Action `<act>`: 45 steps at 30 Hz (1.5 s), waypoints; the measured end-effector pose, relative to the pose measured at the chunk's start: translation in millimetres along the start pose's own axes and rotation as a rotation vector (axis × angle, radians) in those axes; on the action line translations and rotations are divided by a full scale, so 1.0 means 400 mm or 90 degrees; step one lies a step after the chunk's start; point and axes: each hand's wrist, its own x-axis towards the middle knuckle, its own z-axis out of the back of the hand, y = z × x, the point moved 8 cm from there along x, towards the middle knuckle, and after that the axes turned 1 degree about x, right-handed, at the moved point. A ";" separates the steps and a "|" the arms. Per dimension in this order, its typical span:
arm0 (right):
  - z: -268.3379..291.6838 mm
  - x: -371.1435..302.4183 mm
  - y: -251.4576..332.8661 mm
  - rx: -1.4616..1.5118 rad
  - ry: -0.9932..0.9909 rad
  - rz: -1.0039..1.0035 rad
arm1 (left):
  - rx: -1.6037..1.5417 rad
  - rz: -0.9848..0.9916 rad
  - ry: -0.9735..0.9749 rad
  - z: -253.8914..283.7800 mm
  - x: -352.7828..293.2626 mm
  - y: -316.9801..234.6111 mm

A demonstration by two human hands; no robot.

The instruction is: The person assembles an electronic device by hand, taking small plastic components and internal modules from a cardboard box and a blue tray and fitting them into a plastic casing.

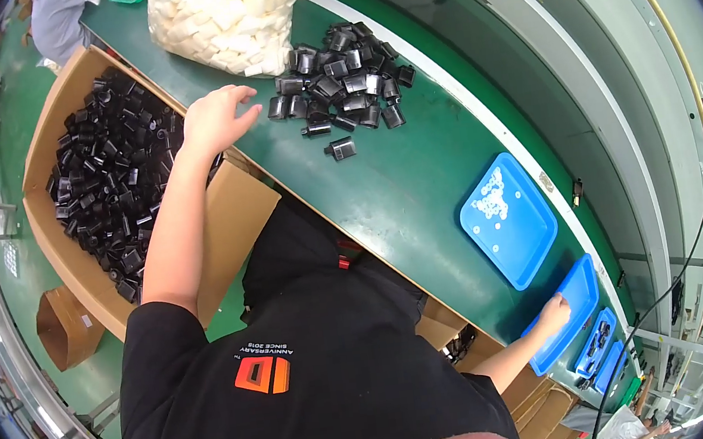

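Note:
My left hand (219, 120) hovers over the table edge between the carton and a pile of black plastic housings (344, 81). Its fingers are apart and nothing shows between them. One black housing (342, 149) lies by itself just in front of the pile. Far to the right, my right hand (556, 313) is at a long blue tray (581, 290), with its fingers curled closed. Whatever they may hold is hidden. Beside that tray, a larger blue tray (526, 245) carries small white ring-like pieces (493, 202).
An open carton (225, 212) full of black housings (117, 177) stands against the green table (358, 197) on the left. A clear bag of cream-coloured pieces (229, 17) sits at the back. Small blue trays (595, 343) are at the far right; a dark cable (678, 273) hangs nearby.

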 end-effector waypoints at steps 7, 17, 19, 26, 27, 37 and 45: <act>0.066 0.001 -0.008 0.060 -0.025 0.102 | -0.187 -0.094 -0.146 0.064 -0.016 -0.027; 0.032 0.000 0.045 0.090 0.088 0.112 | -0.228 -0.130 -0.157 0.056 -0.024 -0.022; 0.034 0.004 0.070 0.026 0.088 0.085 | -0.219 -0.126 -0.150 0.058 -0.024 -0.029; 0.096 -0.022 0.057 -0.063 -0.126 -0.021 | -0.213 -0.167 -0.158 0.050 -0.020 -0.046; 0.113 -0.019 0.068 -0.091 -0.169 0.017 | -0.214 -0.177 -0.170 0.056 -0.028 -0.044; 0.488 -0.106 0.047 -0.118 -0.596 0.140 | -0.207 -0.332 -0.380 0.161 -0.066 -0.102; 0.438 -0.243 0.289 0.285 -0.581 0.454 | -0.199 -0.373 -0.391 0.197 -0.116 -0.214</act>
